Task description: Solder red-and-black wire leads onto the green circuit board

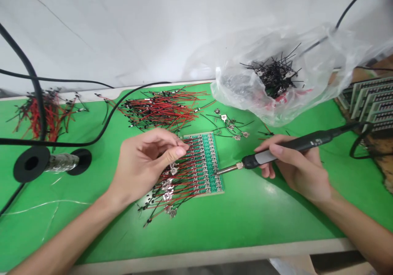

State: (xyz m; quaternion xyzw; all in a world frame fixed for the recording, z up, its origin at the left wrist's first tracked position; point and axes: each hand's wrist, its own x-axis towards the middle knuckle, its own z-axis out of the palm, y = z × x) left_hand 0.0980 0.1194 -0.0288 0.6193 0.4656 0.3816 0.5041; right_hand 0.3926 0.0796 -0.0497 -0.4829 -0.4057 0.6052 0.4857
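Observation:
A green circuit board panel (pixel 211 164) lies in the middle of the green table, with many red and black wires (pixel 181 176) fanned out to its left. My left hand (pixel 147 160) hovers over these wires, fingers pinched together at the board's upper left corner; what they pinch is too small to make out. My right hand (pixel 294 164) grips a black and grey soldering iron (pixel 276 153) like a pen. Its metal tip touches the board's right edge.
A heap of red and black wires (pixel 162 107) lies behind the board, another heap (pixel 46 111) at far left. A clear plastic bag (pixel 276 78) holds black wires. A solder spool (pixel 52 162) lies left. Stacked boards (pixel 371 98) sit right. Black cables (pixel 101 131) cross the table.

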